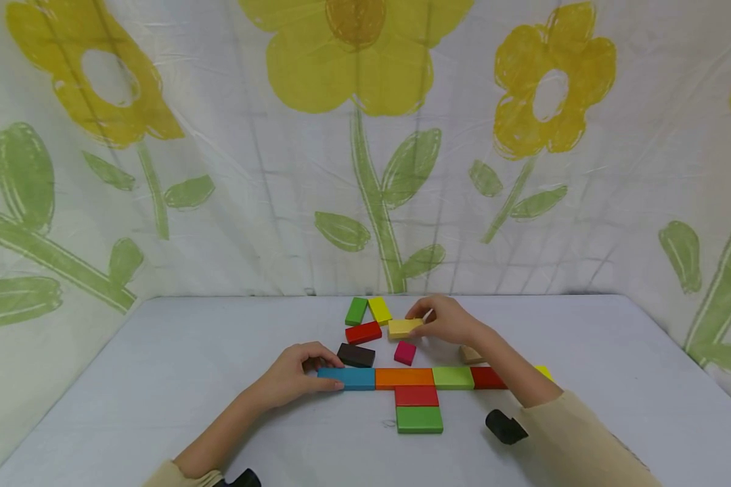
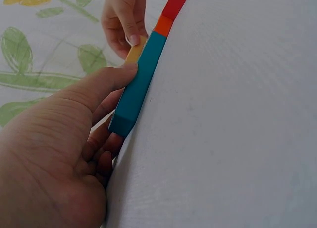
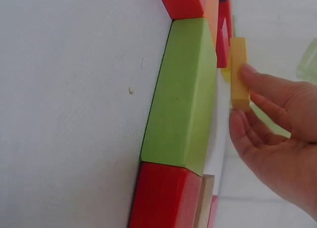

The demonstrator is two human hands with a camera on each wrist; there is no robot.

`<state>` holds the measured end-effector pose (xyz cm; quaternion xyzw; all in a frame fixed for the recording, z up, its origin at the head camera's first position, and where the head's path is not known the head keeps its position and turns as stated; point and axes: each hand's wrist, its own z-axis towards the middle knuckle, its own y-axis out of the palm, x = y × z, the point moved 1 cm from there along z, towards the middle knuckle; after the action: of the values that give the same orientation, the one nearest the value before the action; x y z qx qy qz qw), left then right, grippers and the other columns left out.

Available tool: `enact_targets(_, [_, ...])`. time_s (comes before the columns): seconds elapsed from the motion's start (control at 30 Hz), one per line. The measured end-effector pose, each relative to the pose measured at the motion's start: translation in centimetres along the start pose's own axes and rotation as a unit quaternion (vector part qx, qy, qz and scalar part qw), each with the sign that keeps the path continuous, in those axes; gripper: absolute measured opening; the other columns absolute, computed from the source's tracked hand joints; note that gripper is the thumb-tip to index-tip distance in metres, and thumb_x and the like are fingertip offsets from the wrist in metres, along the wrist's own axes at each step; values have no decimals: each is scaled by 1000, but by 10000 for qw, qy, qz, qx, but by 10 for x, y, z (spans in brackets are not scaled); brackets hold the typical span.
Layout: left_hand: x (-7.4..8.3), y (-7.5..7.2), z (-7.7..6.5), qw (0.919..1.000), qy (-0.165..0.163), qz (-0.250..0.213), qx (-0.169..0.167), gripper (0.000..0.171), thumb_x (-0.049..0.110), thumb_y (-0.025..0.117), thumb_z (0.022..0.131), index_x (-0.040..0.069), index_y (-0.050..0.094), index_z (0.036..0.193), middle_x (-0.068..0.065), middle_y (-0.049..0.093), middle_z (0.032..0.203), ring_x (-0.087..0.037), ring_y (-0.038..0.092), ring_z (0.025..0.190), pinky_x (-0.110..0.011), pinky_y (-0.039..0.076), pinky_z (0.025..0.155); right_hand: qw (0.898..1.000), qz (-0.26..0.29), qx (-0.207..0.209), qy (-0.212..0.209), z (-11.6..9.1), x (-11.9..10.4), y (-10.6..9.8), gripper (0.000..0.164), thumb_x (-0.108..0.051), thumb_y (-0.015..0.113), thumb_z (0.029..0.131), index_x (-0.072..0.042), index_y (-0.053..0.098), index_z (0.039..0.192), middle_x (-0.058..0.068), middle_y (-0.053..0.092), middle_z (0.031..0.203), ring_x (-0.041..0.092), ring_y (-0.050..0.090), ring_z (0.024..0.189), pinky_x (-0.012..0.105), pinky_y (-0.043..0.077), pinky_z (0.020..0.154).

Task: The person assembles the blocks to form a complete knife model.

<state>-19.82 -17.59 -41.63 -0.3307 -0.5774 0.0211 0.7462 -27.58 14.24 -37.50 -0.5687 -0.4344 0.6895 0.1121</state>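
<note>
On the table a row of blocks runs left to right: a blue block (image 1: 353, 379), an orange block (image 1: 404, 377), a light green block (image 1: 453, 378) and a dark red block (image 1: 489, 377). My left hand (image 1: 301, 370) holds the left end of the blue block, thumb on the near side and fingers behind. Beyond the row, my right hand (image 1: 449, 320) grips a pale yellow block (image 1: 402, 329) between thumb and fingers; the right wrist view shows this block (image 3: 239, 72) too. A red block (image 1: 417, 396) and a green block (image 1: 419, 420) extend from the row toward me.
Behind the row lie a dark brown block (image 1: 356, 355), a crimson block (image 1: 405, 352), a red block (image 1: 363, 333), a green block (image 1: 356, 311) and a yellow block (image 1: 380, 310). A wooden block (image 1: 471, 355) and another yellow piece (image 1: 544, 372) are partly hidden by my right arm.
</note>
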Motion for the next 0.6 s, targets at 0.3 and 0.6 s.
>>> enact_targets(0.3, [-1,0,0,10000,26,36,18,22,20,86,88,11,80,108,-2,72,101,-16,57,91,-22,46,76,9999,119,-16,-29,-19,-7,-2,26,-12,81,93,-1,75,116,8,71,110,20,61,92,32,55,84])
enact_targets(0.6, [-2,0,1,10000,32,21,-10,23,20,86,88,11,79,108,-2,72,101,-16,58,91,-22,46,76,9996,245,78,-139,-43,-19,3,25,-13,81,93,-2,75,114,7,70,107,18,59,87,27,54,74])
